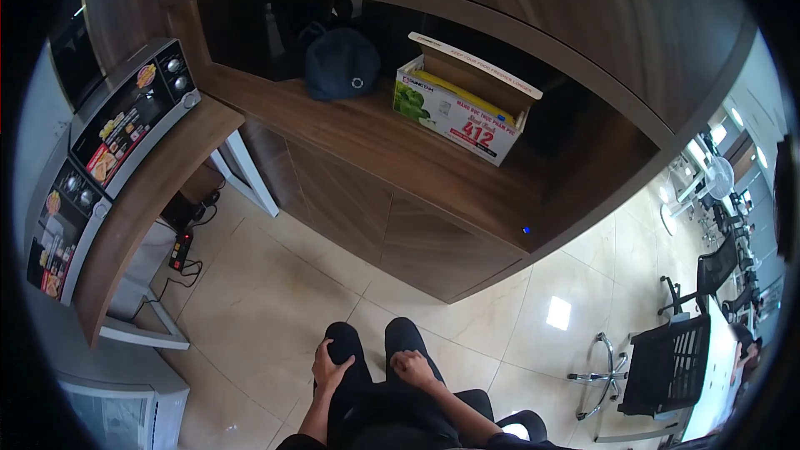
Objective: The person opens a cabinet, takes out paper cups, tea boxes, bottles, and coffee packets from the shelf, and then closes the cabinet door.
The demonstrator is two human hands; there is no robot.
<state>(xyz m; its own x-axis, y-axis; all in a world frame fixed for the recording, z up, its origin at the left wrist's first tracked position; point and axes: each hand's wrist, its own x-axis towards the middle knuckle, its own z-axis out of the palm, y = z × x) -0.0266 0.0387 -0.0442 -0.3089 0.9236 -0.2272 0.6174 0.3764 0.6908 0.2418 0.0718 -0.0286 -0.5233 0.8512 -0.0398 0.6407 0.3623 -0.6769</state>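
My left hand (331, 367) rests on my left thigh near the knee, thumb apart from the fingers, holding nothing. On my right thigh lies my right hand (412, 367), its fingers curled in and no object showing in them. Both hands touch my dark trousers (367, 375). Ahead of me, on a wooden cabinet shelf (333, 125), a white and green carton marked 412 (462, 115) stands with its lid raised and something yellow inside. Left of the carton sits a dark blue cloth bag or cap (342, 64).
Two microwave ovens (137, 121) stand on a wooden table (158, 192) at the left. Below it are a power strip (180, 250) and cables on the floor. Office chairs (662, 367), a white desk (708, 367), a fan (696, 187) and a person (744, 350) are at the right.
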